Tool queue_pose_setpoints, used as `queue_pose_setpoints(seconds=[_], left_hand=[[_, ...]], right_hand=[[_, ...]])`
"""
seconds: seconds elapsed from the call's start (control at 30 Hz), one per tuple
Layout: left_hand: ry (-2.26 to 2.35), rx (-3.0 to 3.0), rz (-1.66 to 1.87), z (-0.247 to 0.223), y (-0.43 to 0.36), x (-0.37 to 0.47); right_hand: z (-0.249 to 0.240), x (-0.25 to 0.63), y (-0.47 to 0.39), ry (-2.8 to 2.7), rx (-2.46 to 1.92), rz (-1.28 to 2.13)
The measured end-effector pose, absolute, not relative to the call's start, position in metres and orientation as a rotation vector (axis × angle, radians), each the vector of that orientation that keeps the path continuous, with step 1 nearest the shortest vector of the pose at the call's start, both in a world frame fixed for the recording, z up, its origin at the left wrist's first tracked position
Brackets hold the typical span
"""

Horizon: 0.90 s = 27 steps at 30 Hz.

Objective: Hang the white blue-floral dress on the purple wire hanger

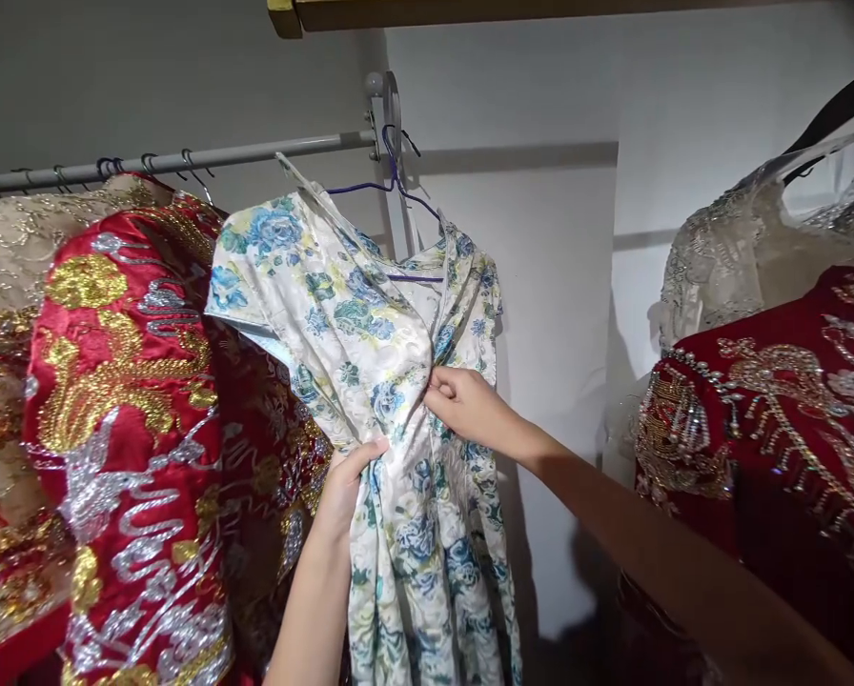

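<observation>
A white dress (pixel 413 534) printed with blue and green flowers hangs on a purple wire hanger (pixel 355 189) at the end of the rack. My left hand (pixel 345 481) grips the dress at its waist on the left side, thumb on the front and the other fingers hidden behind the cloth. Higher up, my right hand (pixel 462 405) pinches the fabric at the crossed neckline. The left shoulder of the dress stands away from the hanger, and the cloth is drawn into folds between my hands.
A grey rail (pixel 276 148) carries several hangers on the left. Beside the dress hangs a red satin garment (pixel 133 381) with gold and silver embroidery, and a beige beaded one (pixel 5 248). At right are a beaded red gown (pixel 791 381) and a sheer silvery garment (pixel 720 248).
</observation>
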<state>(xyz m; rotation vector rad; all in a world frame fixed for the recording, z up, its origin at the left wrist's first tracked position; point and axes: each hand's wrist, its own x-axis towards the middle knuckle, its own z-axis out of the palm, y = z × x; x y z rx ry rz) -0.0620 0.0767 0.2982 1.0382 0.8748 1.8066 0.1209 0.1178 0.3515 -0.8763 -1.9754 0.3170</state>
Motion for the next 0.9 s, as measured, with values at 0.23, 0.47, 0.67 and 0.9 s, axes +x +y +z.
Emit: queue_pose_setpoints(seconds=[0.23, 0.47, 0.67, 0.9], left_hand=[[1.191, 1.660, 2.699, 0.304, 0.081, -0.051], [1.463, 2.526, 1.571, 0.340, 0.095, -0.019], [1.887, 2.830, 0.804, 0.346, 0.080, -0.013], [1.873, 3.000, 0.255, 0.350, 0.061, 0.006]], right_hand=[[0.363, 0.146, 0.115, -1.973, -0.781, -0.225], [0.405, 0.144, 0.119, -2.194, -0.638, -0.536], [0.489, 0.147, 0.159, -2.084, -0.715, -0.651], [0.568, 0.134, 0.184, -1.929, -0.732, -0.571]])
